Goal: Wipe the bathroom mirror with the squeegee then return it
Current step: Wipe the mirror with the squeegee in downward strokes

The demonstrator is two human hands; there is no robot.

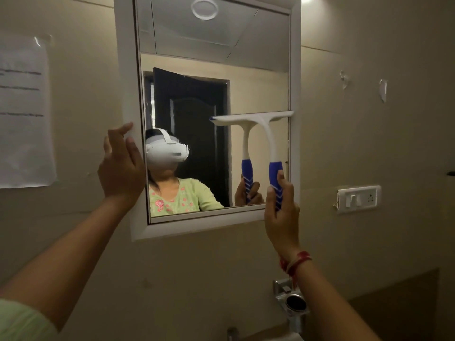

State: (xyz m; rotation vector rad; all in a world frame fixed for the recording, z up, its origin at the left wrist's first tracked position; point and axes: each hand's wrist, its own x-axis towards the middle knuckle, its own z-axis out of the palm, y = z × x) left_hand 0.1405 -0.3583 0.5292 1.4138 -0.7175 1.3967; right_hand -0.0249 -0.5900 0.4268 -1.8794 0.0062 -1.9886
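A white-framed mirror (295, 70) hangs on the beige wall in front of me. My right hand (280, 212) grips the blue handle of a white squeegee (264, 124), held upright. Its blade lies flat against the glass across the mirror's right half, about halfway up, with its right end at the frame. My left hand (121, 168) rests against the left edge of the frame, fingers apart, holding nothing. The glass reflects me and a dark door behind.
A paper sheet (24, 114) is taped to the wall at the left. A white switch plate (358, 198) sits to the right of the mirror. Below are a chrome tap fitting (293, 300) and a dark wall panel (398, 308) at lower right.
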